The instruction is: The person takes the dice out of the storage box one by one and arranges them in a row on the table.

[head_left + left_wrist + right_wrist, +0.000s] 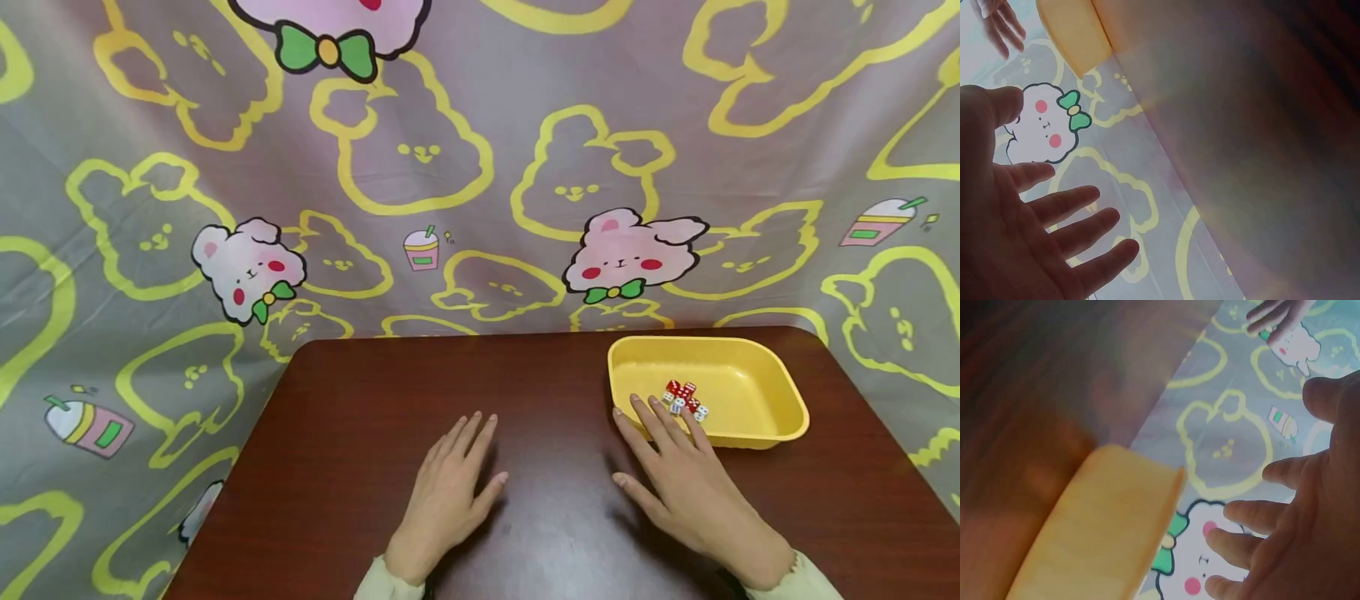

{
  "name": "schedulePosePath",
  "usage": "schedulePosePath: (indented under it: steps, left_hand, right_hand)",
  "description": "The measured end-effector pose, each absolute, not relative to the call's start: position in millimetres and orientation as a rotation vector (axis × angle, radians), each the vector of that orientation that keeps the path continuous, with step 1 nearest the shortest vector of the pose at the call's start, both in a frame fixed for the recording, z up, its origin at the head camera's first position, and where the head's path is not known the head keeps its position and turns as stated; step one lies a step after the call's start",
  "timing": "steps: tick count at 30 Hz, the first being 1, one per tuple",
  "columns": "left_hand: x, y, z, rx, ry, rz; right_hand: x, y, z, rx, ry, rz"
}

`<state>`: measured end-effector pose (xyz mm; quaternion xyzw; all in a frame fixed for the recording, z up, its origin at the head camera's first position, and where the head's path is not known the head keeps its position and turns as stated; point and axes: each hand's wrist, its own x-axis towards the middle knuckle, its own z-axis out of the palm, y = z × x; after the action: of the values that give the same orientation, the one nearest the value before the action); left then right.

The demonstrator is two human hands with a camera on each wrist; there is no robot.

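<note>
On my monitor I observe the left hand (444, 493) and right hand (690, 493), fingers extended and slightly apart, the latter near the yellow tray (761, 400) where red and white dice (684, 394) lie clustered.

A hand with its fingers spread, near a yellow tub.
The right hand (1313, 528) comes in from the right side, with its thumb at the top and its four fingers pointing left, holding nothing. The yellow tub (1097, 525) is at the bottom, and we see its outside wall and edge. A strip of cloth shows between the tub and the fingertips. The brown table (1029, 394) fills the left side and looks blurry. The grey cloth (1160, 434) has yellow bear shapes, a little cup, and a white bunny face with pink cheeks and a green bow. Up at the top right is the left hand (1282, 315), also with nothing in it.
</note>
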<state>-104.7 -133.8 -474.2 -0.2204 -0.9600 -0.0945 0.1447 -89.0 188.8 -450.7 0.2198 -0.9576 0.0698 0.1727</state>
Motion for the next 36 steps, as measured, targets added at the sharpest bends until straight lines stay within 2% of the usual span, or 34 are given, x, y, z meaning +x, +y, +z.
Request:
schedulePosePath:
  steps: [36]
  left_hand:
    - [-99, -130, -460, -0.67, -2.729, -0.641]
  right_hand:
    - [-102, 225, -431, 0.542, -2.707, 0.319]
